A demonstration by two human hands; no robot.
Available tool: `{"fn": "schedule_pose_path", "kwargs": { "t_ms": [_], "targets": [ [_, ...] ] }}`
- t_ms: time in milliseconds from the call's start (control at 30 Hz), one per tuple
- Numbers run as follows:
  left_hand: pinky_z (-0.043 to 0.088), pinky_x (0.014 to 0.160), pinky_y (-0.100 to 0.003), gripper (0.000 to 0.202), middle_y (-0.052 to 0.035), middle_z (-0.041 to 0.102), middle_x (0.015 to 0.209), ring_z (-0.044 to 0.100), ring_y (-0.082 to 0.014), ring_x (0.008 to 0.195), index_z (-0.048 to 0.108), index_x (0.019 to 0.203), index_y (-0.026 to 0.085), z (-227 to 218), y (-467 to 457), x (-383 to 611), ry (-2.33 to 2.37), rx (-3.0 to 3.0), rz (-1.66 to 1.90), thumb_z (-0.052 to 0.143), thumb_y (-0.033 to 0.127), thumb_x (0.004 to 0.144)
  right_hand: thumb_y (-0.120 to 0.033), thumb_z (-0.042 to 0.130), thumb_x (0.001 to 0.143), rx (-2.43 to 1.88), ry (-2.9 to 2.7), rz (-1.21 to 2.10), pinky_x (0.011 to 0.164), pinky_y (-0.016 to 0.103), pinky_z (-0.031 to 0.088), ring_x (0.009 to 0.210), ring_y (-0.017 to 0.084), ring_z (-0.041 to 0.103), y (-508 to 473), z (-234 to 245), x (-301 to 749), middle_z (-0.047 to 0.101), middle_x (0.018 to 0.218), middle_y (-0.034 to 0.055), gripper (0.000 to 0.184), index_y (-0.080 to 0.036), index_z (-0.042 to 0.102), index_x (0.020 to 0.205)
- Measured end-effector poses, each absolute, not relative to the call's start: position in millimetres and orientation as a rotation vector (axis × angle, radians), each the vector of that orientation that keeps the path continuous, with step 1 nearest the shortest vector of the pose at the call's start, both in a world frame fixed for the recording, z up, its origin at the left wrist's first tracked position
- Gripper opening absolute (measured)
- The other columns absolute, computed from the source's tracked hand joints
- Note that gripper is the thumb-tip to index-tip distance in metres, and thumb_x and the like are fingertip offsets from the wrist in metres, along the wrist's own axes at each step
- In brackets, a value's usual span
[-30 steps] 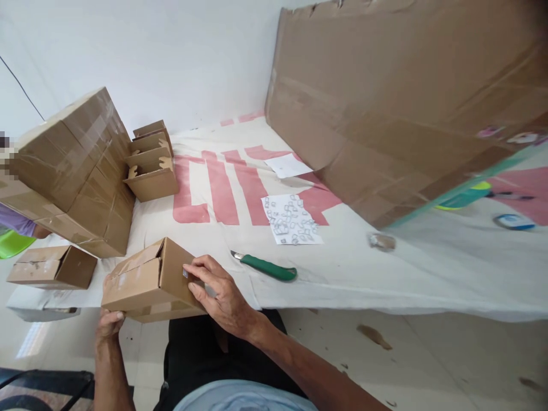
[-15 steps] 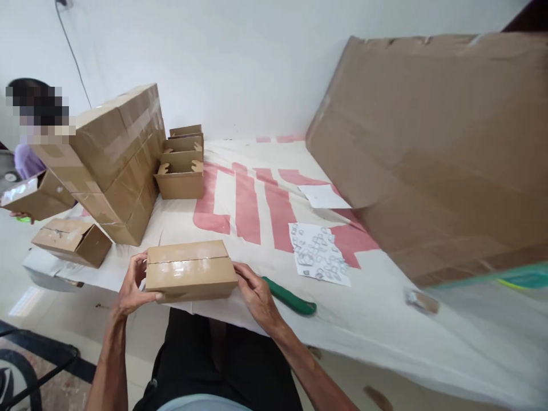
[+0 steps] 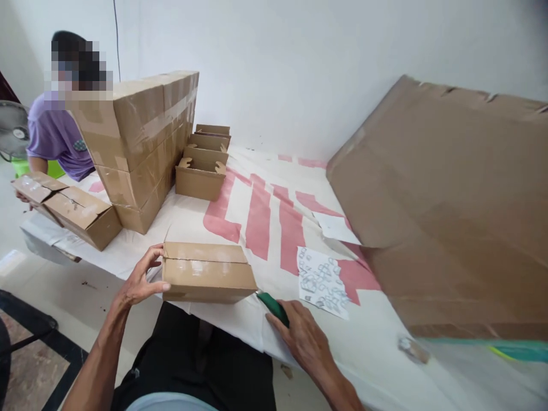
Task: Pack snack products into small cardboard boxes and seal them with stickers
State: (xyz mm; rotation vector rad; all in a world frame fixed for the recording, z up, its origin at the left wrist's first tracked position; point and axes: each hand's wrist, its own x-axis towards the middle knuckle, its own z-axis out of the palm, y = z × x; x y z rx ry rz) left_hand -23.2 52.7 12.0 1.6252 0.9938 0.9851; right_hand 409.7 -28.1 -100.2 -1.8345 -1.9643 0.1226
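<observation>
A taped cardboard box (image 3: 208, 275) lies at the table's near edge, a strip of clear tape along its top seam. At its left end is my left hand (image 3: 143, 279), fingers on the back corner and thumb against the front corner, gripping it. My right hand (image 3: 302, 331) is closed around a green box cutter (image 3: 273, 307) just off the box's right end. The palm and fingers hide the rear part of the cutter, and its front end points at the box corner.
Stacked taped cartons (image 3: 148, 134) stand at the left, with open small boxes (image 3: 200, 181) behind. Another closed box (image 3: 85, 214) lies near a person in a purple shirt (image 3: 60, 134). A sheet with small stickers (image 3: 323, 282) and a large cardboard carton (image 3: 454, 228) are on the right.
My right hand has left the box and taken hold of the green box cutter. My left hand stays on the box. The view has turned left, and the co-worker's box has been lowered to the table.
</observation>
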Motion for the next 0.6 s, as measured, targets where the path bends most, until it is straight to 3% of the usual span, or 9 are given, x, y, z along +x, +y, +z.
{"fn": "schedule_pose_path", "kwargs": {
  "t_ms": [133,300,467,600],
  "targets": [
    [0.044,0.115,-0.050,0.056,-0.0137,0.049,0.156,0.048,-0.0381,0.145,0.061,0.117,0.026,10,53,-13,0.996,1.621,0.993,0.089,0.047,0.074,-0.052,0.043,0.101,-1.837,-1.849,0.149,0.077,0.045,0.056,0.089,0.032,0.069,-21,-88,410,0.070,0.095,0.0113,0.041,-0.023,0.070,0.110],
    [0.046,0.114,-0.048,0.066,-0.0141,0.049,0.155,0.049,-0.0377,0.144,0.064,0.131,0.027,7,54,-3,1.015,1.641,1.021,0.089,0.043,0.072,-0.050,0.045,0.104,-1.660,-1.647,0.245,0.083,0.041,0.057,0.088,0.027,0.069,4,-4,396,0.071,0.097,0.0093,0.044,-0.022,0.072,0.121],
    [0.050,0.112,-0.046,0.069,-0.0124,0.051,0.154,0.048,-0.0372,0.145,0.065,0.136,0.029,5,53,2,1.034,1.674,1.026,0.089,0.041,0.073,-0.045,0.054,0.103,-1.362,-1.952,0.557,0.077,0.033,0.059,0.083,0.023,0.073,25,88,346,0.077,0.094,0.0058,0.032,-0.024,0.078,0.109],
    [0.051,0.111,-0.045,0.069,-0.0121,0.051,0.154,0.048,-0.0365,0.144,0.064,0.136,0.029,6,53,3,1.037,1.678,1.016,0.089,0.042,0.073,-0.038,0.056,0.103,-1.183,-2.174,0.663,0.078,0.032,0.059,0.083,0.022,0.075,40,119,312,0.081,0.094,0.0051,0.027,-0.023,0.078,0.098]
  ]
}}
